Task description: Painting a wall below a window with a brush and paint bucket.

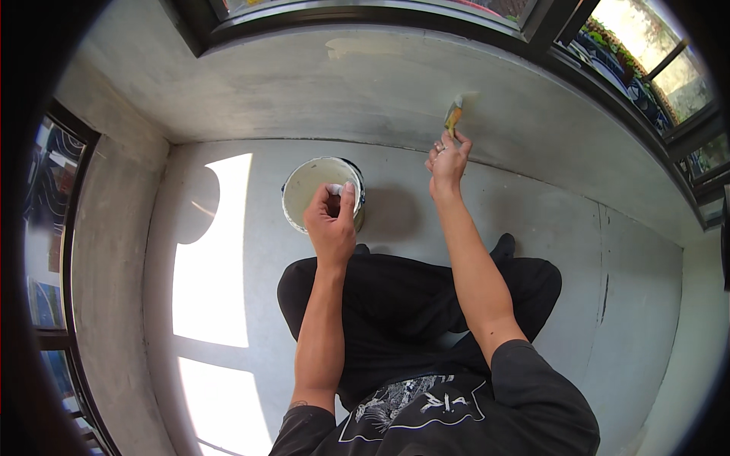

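My right hand [449,163] reaches ahead, its fingers closed on a paintbrush [454,115] with a yellowish, paint-smeared handle. The brush tip meets the grey wall [266,87], beside a small pale smear [471,97]. A white bucket [300,182] with a paint-crusted rim is in front of me, to the left. Over its near side my left hand [331,228] is closed, thumb up, around a short white piece [335,189] that looks like the grip of the bucket's handle. The bucket's interior looks pale; how much paint it holds I cannot tell.
Dark window frames [365,17] run above the wall, with another window [65,228] at the left. My crossed legs [388,296] in black trousers rest on the grey floor [563,251]. Sunlit patches [209,296] lie at the left. A dried pale patch [357,48] marks the upper wall.
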Demonstrator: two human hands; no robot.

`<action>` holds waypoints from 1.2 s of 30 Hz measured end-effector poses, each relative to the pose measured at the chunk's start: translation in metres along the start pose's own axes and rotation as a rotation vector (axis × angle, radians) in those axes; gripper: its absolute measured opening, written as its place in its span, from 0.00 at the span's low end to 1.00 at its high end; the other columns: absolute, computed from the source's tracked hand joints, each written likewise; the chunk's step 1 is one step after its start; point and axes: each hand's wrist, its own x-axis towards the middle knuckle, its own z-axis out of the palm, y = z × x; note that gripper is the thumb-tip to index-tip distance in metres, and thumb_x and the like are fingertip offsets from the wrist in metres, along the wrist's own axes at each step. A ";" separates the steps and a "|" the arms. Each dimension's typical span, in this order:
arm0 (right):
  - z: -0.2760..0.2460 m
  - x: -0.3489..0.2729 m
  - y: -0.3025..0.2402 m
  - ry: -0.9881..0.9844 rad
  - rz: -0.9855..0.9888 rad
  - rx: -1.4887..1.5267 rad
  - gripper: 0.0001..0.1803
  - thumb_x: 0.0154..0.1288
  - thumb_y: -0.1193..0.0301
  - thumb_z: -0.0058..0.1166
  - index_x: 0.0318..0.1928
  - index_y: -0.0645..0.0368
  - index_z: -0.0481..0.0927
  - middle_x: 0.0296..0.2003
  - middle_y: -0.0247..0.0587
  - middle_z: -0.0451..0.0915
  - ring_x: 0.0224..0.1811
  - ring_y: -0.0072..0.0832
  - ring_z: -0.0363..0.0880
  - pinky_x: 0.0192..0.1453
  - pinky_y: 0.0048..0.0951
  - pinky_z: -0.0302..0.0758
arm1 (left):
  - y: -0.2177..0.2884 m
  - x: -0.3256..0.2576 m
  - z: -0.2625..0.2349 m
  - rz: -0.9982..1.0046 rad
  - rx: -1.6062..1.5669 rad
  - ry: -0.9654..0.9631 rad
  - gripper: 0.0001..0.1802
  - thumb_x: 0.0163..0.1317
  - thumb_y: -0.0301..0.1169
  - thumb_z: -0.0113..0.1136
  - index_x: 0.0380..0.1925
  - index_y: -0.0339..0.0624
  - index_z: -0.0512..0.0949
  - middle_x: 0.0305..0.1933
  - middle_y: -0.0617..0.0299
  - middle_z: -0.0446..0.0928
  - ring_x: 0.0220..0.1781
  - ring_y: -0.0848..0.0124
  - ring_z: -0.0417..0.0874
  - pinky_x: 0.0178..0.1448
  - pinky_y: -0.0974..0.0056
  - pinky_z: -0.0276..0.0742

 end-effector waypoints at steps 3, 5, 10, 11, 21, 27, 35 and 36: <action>0.059 -0.015 0.041 -0.207 0.071 -0.021 0.15 0.77 0.67 0.52 0.57 0.53 0.65 0.29 0.31 0.69 0.24 0.16 0.64 0.24 0.23 0.61 | 0.000 0.002 -0.004 0.006 -0.007 0.058 0.15 0.73 0.33 0.62 0.27 0.38 0.75 0.20 0.76 0.66 0.24 0.86 0.60 0.29 0.73 0.54; 0.077 -0.019 0.055 -0.333 0.048 -0.134 0.16 0.77 0.66 0.52 0.58 0.51 0.64 0.28 0.29 0.67 0.20 0.14 0.59 0.21 0.22 0.55 | -0.005 0.002 -0.001 0.004 -0.015 0.086 0.17 0.74 0.34 0.62 0.26 0.38 0.75 0.20 0.76 0.65 0.24 0.86 0.59 0.28 0.72 0.53; 0.068 -0.040 0.042 -0.489 0.108 -0.160 0.17 0.76 0.66 0.54 0.59 0.53 0.67 0.28 0.29 0.68 0.19 0.14 0.58 0.20 0.22 0.54 | -0.006 0.005 -0.011 -0.066 -0.133 0.082 0.21 0.76 0.36 0.58 0.22 0.38 0.74 0.19 0.74 0.66 0.24 0.85 0.59 0.29 0.71 0.54; 0.055 -0.038 0.034 -0.466 0.137 -0.146 0.17 0.76 0.66 0.54 0.59 0.53 0.68 0.29 0.29 0.68 0.19 0.13 0.58 0.20 0.22 0.53 | -0.007 0.005 -0.013 -0.066 -0.126 0.082 0.21 0.76 0.36 0.58 0.22 0.38 0.74 0.19 0.74 0.66 0.24 0.85 0.59 0.29 0.71 0.54; -0.162 0.012 -0.107 0.158 -0.223 0.004 0.14 0.78 0.66 0.51 0.58 0.53 0.67 0.30 0.30 0.69 0.20 0.13 0.57 0.22 0.21 0.51 | -0.003 -0.003 0.046 -0.002 0.299 -0.319 0.13 0.70 0.36 0.63 0.36 0.34 0.78 0.23 0.67 0.76 0.25 0.78 0.71 0.32 0.68 0.69; -0.207 0.017 -0.136 0.249 -0.284 0.226 0.14 0.79 0.66 0.49 0.59 0.52 0.66 0.30 0.31 0.68 0.19 0.14 0.56 0.23 0.21 0.52 | -0.036 0.028 0.191 0.150 0.512 -0.529 0.19 0.67 0.32 0.64 0.54 0.35 0.75 0.62 0.51 0.73 0.38 0.64 0.85 0.45 0.62 0.81; -0.217 0.018 -0.135 0.204 -0.168 0.303 0.15 0.79 0.66 0.49 0.59 0.53 0.66 0.30 0.32 0.68 0.19 0.14 0.57 0.22 0.21 0.51 | -0.099 0.057 0.262 0.259 0.380 -0.366 0.18 0.62 0.26 0.62 0.53 0.41 0.76 0.73 0.51 0.60 0.44 0.62 0.86 0.47 0.59 0.82; -0.218 0.018 -0.136 0.197 -0.180 0.313 0.15 0.79 0.66 0.49 0.59 0.53 0.66 0.30 0.32 0.68 0.19 0.13 0.57 0.22 0.21 0.51 | -0.100 0.059 0.265 0.293 0.387 -0.358 0.19 0.60 0.25 0.62 0.53 0.42 0.75 0.74 0.51 0.60 0.43 0.61 0.87 0.46 0.58 0.82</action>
